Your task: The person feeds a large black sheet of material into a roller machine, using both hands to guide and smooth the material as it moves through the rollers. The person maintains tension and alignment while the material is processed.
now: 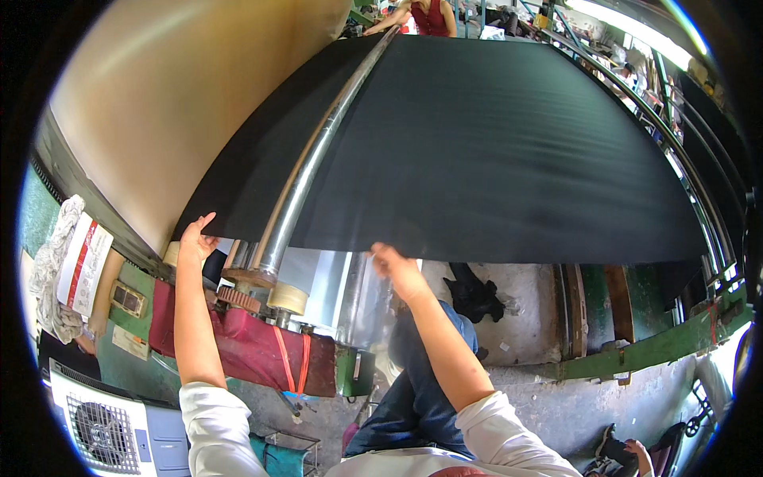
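A wide sheet of black fabric (493, 151) stretches away from me under a long metal bar (306, 175). At its near left corner, my left hand (196, 238) has the fabric's edge between one digit laid on top and the fingers below. Beside it rises a big tan roller (191, 87). My right hand (393, 269) is at the near edge, right of the bar, fingers bent and smeared by motion. Whether it grips the fabric cannot be made out.
Below the bar's near end are a brown gear (238, 299) and a dark red cloth cover (238, 342). A green machine beam (652, 346) crosses the right side. Another person (429, 17) stands at the far end. A grey fan unit (103, 425) is lower left.
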Tool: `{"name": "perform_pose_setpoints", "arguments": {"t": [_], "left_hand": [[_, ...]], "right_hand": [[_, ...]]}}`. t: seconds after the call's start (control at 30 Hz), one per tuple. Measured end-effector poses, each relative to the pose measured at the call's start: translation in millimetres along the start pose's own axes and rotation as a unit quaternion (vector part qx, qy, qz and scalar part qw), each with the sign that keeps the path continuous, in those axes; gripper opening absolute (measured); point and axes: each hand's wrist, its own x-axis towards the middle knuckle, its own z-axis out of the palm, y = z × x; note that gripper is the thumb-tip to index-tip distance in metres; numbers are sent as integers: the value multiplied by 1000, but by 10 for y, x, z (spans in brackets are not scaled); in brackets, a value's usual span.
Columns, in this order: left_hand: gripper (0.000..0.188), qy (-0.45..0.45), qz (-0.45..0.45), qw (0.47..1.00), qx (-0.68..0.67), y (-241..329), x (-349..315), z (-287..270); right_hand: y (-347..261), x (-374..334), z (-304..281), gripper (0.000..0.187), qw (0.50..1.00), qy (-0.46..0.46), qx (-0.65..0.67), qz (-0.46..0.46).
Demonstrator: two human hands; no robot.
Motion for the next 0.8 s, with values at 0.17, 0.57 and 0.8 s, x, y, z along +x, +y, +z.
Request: {"name": "perform_pose_setpoints", "arguments": {"t": [0.17,0.57,0.8], "left_hand": [[30,176,27,983,-52,21,-56,-10],[31,111,24,993,-19,22,-27,-49],[29,53,44,997,-33,-4,-10,-73]], "right_hand": [[-101,21,-108,12,978,73,198,5],[7,-1,-18,15,1000,28,8,-12],[-67,-98,-59,26,998,-12,-1,57]]}}
